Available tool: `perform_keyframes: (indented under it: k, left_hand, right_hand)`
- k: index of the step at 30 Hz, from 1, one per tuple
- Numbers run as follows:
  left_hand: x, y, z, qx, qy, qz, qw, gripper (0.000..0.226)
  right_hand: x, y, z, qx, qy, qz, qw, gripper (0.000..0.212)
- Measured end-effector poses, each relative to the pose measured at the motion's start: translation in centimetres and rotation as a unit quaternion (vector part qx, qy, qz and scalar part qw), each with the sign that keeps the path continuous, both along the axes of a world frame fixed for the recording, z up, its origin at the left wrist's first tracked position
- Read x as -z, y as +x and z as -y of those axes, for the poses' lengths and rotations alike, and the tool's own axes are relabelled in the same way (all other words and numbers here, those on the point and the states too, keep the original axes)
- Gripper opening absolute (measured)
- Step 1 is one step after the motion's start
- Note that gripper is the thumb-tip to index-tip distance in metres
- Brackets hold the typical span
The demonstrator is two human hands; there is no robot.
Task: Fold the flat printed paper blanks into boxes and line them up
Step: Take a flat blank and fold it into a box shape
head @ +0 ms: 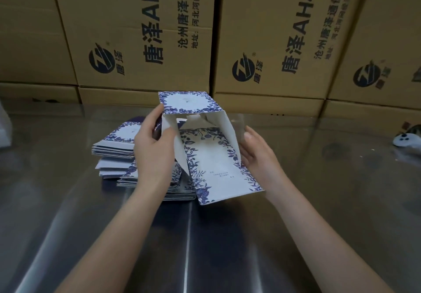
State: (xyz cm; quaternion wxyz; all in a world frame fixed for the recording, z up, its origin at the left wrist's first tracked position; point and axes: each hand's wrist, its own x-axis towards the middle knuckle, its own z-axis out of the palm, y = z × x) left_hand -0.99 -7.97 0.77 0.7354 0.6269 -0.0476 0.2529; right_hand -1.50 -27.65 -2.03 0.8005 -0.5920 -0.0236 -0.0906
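Now box: L hand pinch, R hand flat

Both arms reach forward, bare to the elbow and converging, the left forearm slanting in from the lower left and the right forearm from the lower right. The left hand shows its back to me, wrist nearly straight; its thumb presses onto the near wall of the half-folded box just right of the palm, while the index finger stretches up ahead of the knuckles. The right hand stands on edge, palm turned toward the left hand, fingers fairly straight (their tips are hidden behind the box), thumb lying along the top.
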Motion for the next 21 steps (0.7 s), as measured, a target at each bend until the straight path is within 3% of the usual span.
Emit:
perform_keyframes:
  k: [5,10,14,18,21]
  left_hand:
    - [0.9,-1.0,0.8,0.119,-0.062,-0.002,0.991,0.046]
    - [2.4,-1.3,1.8,0.228,-0.084,-0.031,0.970,0.063]
    - [3.5,-1.1,2.1,0.261,-0.063,-0.027,0.963,0.062]
    - [4.0,-0.8,2.4,0.282,-0.061,-0.026,0.957,0.046]
    - [4.1,-0.7,3.0,0.296,-0.053,-0.031,0.953,0.046]
  right_hand:
    - [-0.1,-0.8,2.0,0.038,0.102,-0.035,0.993,0.057]
    - [0.9,-1.5,1.6,0.081,0.131,-0.064,0.986,0.040]
    - [1.1,-1.6,1.3,0.089,0.113,-0.068,0.987,0.040]
    - [1.4,-1.4,1.1,0.084,0.123,-0.071,0.986,0.044]
    - [1.7,-1.3,1.1,0.076,0.159,-0.075,0.982,0.033]
